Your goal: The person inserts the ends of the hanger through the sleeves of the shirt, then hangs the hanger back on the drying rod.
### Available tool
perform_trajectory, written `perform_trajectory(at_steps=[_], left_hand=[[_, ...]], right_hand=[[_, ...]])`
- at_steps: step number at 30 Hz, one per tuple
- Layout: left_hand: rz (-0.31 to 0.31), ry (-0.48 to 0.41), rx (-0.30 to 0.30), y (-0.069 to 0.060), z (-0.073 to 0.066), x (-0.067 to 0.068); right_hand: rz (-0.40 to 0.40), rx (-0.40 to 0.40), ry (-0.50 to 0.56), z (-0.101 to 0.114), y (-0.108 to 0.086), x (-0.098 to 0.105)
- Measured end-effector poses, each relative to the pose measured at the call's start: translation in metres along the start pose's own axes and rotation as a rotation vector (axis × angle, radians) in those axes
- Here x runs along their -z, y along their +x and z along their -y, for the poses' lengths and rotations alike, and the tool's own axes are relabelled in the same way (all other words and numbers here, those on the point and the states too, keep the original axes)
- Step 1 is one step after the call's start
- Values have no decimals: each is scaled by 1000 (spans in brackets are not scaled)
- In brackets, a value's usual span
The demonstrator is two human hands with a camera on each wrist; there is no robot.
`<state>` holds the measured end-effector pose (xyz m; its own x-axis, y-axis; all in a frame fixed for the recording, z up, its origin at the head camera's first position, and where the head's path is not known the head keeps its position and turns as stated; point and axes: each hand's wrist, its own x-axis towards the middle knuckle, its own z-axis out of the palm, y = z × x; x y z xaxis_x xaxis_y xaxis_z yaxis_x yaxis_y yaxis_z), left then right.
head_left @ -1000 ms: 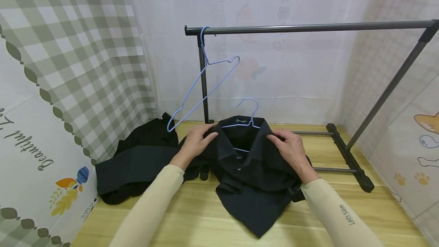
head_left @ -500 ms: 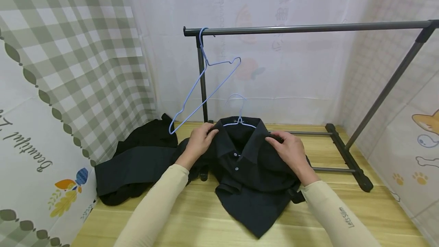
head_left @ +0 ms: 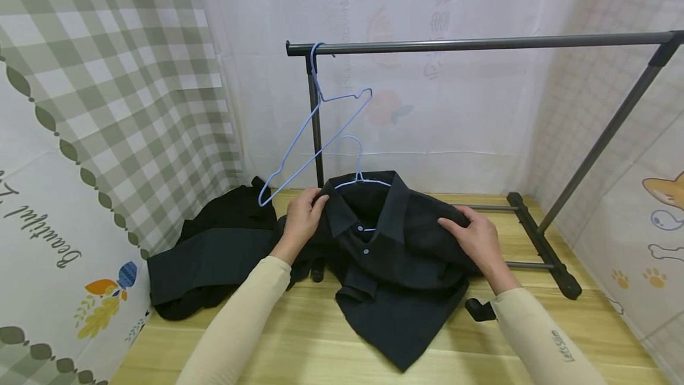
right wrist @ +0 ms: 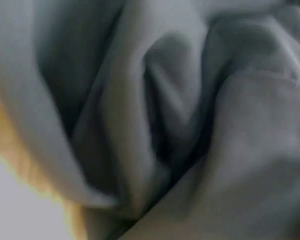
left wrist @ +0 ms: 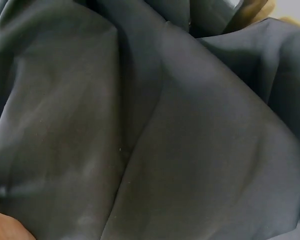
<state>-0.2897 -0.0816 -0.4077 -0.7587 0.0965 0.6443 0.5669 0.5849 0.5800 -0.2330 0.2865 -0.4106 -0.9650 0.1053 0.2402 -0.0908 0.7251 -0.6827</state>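
A dark rack [head_left: 475, 44] stands over the wooden table [head_left: 299, 343]. On the table, between the two hands and reaching from them towards the person, lies the black shirt [head_left: 401, 272], collar at the far end, front up, one corner of its hem pointing at the viewer. To its left is a heap of black clothes [head_left: 214, 257].

Both forearms, in pale sleeves, reach forward and slant in from the near edge, wrists low, knuckles up. The left hand [head_left: 300, 218] pinches the shirt between thumb and fingers just beside the collar. The right hand [head_left: 475, 239] grips the other shoulder farther from the collar, thumb on the front, fingers over the top edge. Neither is spread wide. The wrist views are almost filled with folded cloth.

A blue hanger [head_left: 360, 175] sits inside the shirt, its hook standing up out of the neck; a second hanger [head_left: 321, 98] hangs tilted from the rack's left end. Smallest are the pale buttons [head_left: 366, 251] below the collar.
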Motion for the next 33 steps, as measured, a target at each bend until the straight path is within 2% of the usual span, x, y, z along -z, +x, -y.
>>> perform_trajectory(at_steps=[4,9,12,14,17,22,25,30,33], left_hand=[[-18,-21,56,1,-3,3],[-6,-40,131,3,-5,7],[-6,-23,131,4,-4,7],[-12,-14,118,4,-3,6],[-24,-13,99,4,-2,6],[-37,-16,103,1,0,7],[-40,-18,117,0,1,9],[-28,-19,138,-1,4,11],[-20,-16,137,-1,6,12]], right_hand=[[83,-22,-33,-19,-3,8],[221,-93,-57,-47,-6,16],[275,-145,-56,-60,-7,23],[273,-170,-52,-64,-7,29],[184,-177,-60,-65,-5,35],[-76,-185,-31,-49,0,50],[-201,-185,20,-35,5,63],[-319,-158,31,-14,15,87],[-376,-134,-49,-4,18,100]])
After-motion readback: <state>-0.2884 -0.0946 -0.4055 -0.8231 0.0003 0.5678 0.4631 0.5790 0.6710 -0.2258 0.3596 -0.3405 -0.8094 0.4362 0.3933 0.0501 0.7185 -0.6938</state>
